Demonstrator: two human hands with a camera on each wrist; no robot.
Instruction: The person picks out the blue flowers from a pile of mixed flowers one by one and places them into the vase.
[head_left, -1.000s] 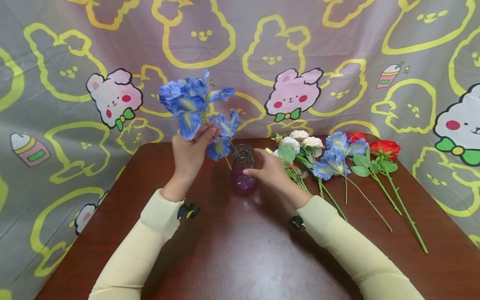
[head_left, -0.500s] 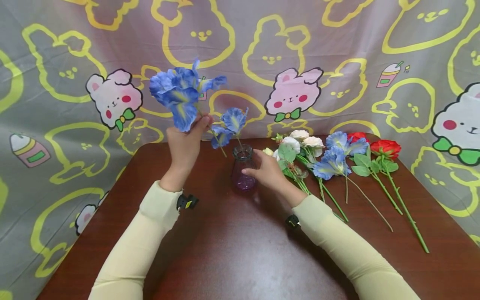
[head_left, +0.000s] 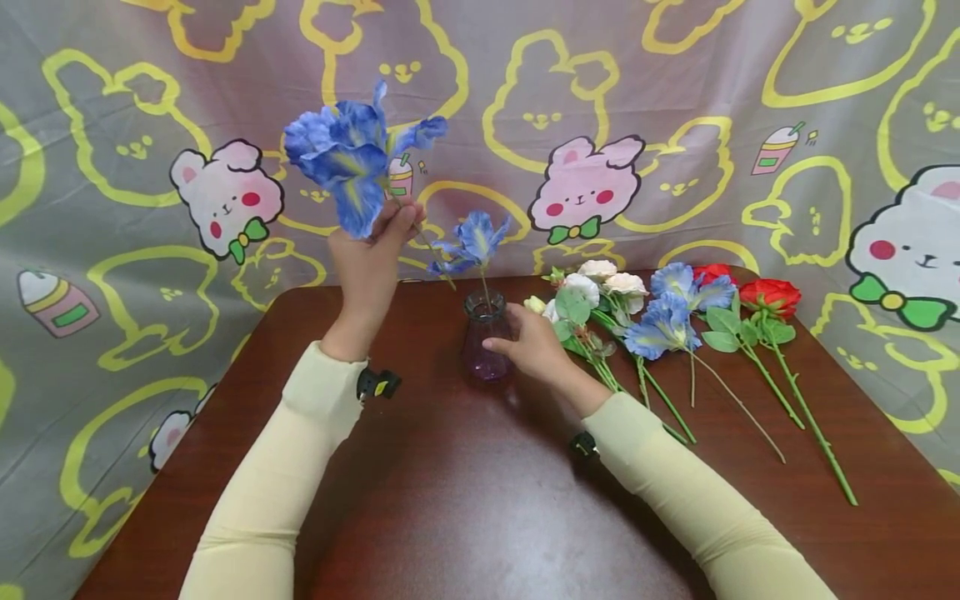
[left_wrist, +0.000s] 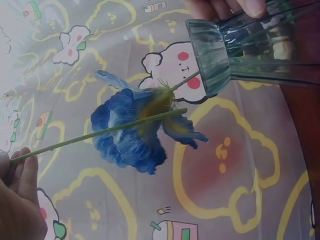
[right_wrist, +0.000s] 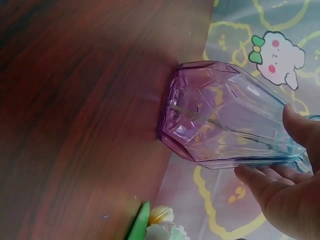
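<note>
My left hand (head_left: 366, 271) pinches the stem of a blue artificial iris (head_left: 337, 158) and holds it up, bloom high. In the left wrist view that stem (left_wrist: 100, 132) slants across in front of a second blue iris (left_wrist: 125, 150), its cut end pointing toward the vase mouth. This second iris (head_left: 480, 239) stands in the glass vase (head_left: 483, 360), its stem running down inside. The vase (right_wrist: 215, 110) is faceted, purple at the base and bluish at the neck. My right hand (head_left: 542, 348) holds it near the neck, thumb on one side and fingers on the other.
To the right on the dark wooden table (head_left: 450, 500) lie white artificial roses (head_left: 600, 283), another blue iris stem (head_left: 667, 321) and red roses (head_left: 768, 298), stems toward me. A rabbit-patterned curtain (head_left: 480, 108) hangs behind the table's far edge.
My left hand has risen and shifted slightly left with its iris. The iris in the vase has swung right and stands more upright. My right hand stays at the vase.
</note>
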